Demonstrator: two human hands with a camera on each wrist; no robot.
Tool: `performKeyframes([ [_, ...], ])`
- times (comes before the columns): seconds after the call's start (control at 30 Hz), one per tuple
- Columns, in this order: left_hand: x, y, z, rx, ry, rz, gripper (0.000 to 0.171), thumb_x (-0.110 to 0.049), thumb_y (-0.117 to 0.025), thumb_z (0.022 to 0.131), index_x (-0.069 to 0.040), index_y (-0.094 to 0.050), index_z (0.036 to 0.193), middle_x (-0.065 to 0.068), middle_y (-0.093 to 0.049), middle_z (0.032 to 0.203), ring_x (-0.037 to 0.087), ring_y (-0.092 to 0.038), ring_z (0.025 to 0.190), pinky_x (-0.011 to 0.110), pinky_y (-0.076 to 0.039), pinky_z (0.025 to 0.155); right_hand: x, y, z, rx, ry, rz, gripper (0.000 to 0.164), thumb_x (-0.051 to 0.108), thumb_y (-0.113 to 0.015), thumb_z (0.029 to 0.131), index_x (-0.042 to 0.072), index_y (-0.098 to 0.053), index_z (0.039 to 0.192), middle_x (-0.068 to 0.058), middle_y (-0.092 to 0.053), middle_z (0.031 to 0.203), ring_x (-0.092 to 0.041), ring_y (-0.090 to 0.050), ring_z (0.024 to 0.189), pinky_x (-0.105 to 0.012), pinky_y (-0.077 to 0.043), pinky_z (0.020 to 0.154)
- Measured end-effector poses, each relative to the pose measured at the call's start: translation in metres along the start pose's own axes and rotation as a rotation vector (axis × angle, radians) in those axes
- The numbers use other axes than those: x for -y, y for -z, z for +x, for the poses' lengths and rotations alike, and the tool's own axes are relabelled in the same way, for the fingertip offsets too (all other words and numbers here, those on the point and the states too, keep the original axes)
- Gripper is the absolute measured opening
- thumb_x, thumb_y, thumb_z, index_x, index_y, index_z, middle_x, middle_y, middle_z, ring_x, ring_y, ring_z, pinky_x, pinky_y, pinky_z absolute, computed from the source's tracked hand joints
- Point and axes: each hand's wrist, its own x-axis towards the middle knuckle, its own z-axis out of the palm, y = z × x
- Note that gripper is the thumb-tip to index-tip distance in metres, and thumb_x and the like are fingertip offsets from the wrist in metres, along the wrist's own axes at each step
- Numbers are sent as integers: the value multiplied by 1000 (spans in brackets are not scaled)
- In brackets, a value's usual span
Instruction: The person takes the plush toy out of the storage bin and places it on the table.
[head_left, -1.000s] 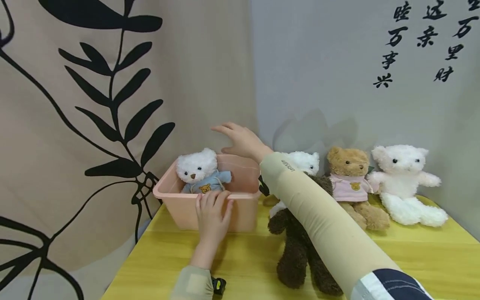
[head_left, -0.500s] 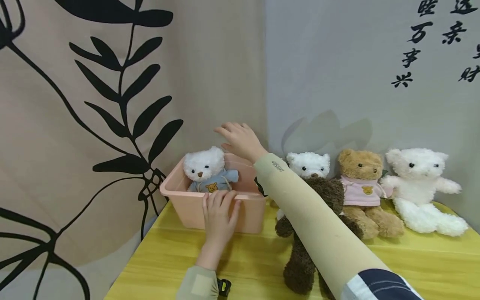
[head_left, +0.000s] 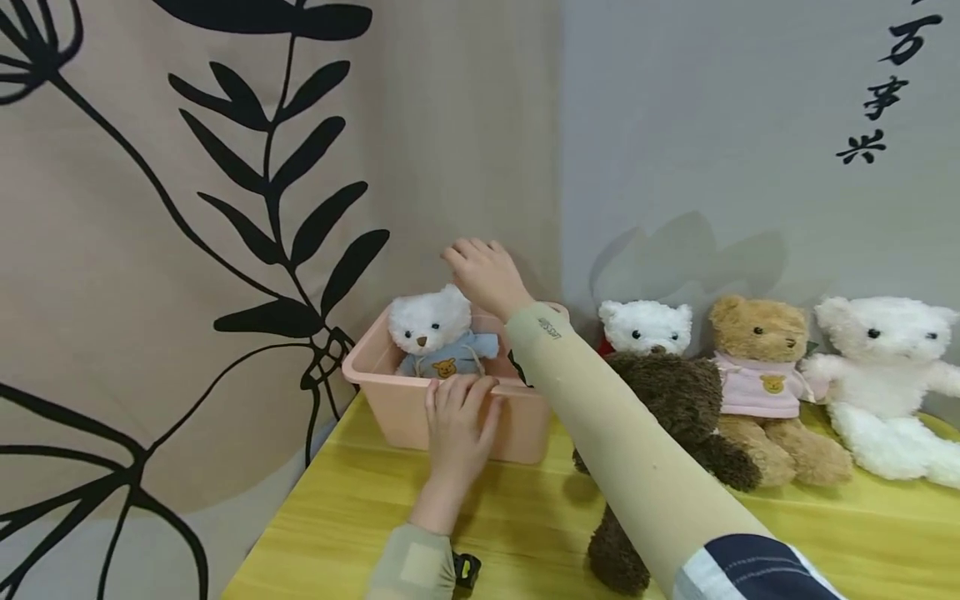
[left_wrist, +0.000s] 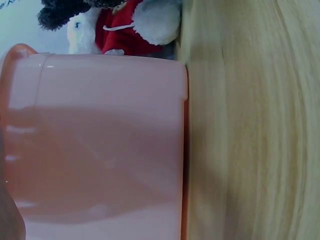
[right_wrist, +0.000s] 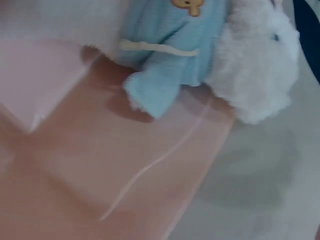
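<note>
A white teddy bear (head_left: 431, 321) in a blue top sits in a pink plastic bin (head_left: 390, 412), leaning on its left end. My left hand (head_left: 459, 429) grips the bin's front rim, fingers hooked over it and thumb against the outer wall. Above the bin is my right hand (head_left: 486, 273), empty, its fingers loosely bent beside the bear's ear; touch cannot be told. In the right wrist view the bear's blue top (right_wrist: 175, 55) lies against the bin's inner wall (right_wrist: 130, 165), with the right fingers out of sight. A dark brown bear (head_left: 667, 396) is partly hidden behind my right forearm.
Right of the bin sit a white bear (head_left: 647, 327) with red clothing, a tan bear (head_left: 759, 379) in a pink top, and an undressed white bear (head_left: 885, 358). They rest on a yellow wood-grain table (head_left: 337, 517) backed by a patterned curtain (head_left: 465, 125).
The head view has swung left, so everything sits further right. My right hand has come in closer above the bear, and its fingers have bent more. The left hand stays on the rim.
</note>
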Motion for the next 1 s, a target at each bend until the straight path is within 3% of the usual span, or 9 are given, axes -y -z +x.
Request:
performKeyframes([
  [0.23, -4, -2, 0, 2, 2, 12, 23, -34, -54, 96, -18, -64, 109, 2, -59, 107, 26, -50, 111, 56, -24, 105, 0, -22, -16, 379, -13, 175, 87, 44, -77, 80, 23, -31, 151, -6, -31, 155, -28, -32, 139, -52, -27, 109],
  [0.33, -5, -1, -2, -10, -5, 15, 22, -33, -55, 95, -18, -64, 108, 2, -59, 106, 26, -51, 110, 58, -26, 103, 7, -27, -21, 463, 15, 190, 97, 47, -80, 75, 27, -25, 154, -3, -24, 158, -28, -25, 142, -55, -24, 109],
  [0.47, -5, -1, -2, -21, -17, 16, 22, -32, -55, 95, -17, -64, 109, 3, -59, 106, 27, -51, 109, 58, -26, 103, 14, -30, -23, 541, 84, 109, 105, 50, -79, 75, 34, -13, 156, 0, -19, 160, -25, -20, 144, -55, -23, 110],
  [0.6, -4, 0, -1, -17, -13, 16, 24, -34, -53, 97, -17, -64, 109, 3, -59, 107, 27, -50, 111, 57, -24, 104, 13, -32, -20, 559, 108, 62, 104, 52, -79, 75, 36, -15, 155, -2, -27, 157, -26, -27, 142, -53, -25, 109],
  [0.73, -3, 0, 0, -18, -14, 17, 26, -37, -52, 98, -18, -64, 110, 3, -59, 107, 27, -50, 111, 58, -25, 104, 9, -35, -21, 516, 85, 97, 94, 53, -80, 72, 32, -33, 150, -4, -38, 148, -26, -35, 135, -50, -30, 106],
  [0.83, -3, -1, 1, -21, -23, 18, 27, -38, -53, 97, -17, -64, 110, 3, -59, 106, 27, -51, 109, 58, -26, 103, 5, -37, -24, 469, 46, 137, 86, 55, -80, 70, 28, -44, 143, -6, -35, 149, -26, -32, 137, -47, -30, 106],
  [1.0, -3, -2, 0, -25, -19, 20, 26, -37, -54, 97, -17, -64, 109, 4, -59, 107, 27, -51, 109, 58, -27, 102, 4, -37, -27, 453, 25, 232, 82, 56, -82, 68, 18, -48, 133, -6, -42, 144, -25, -41, 131, -46, -34, 103],
])
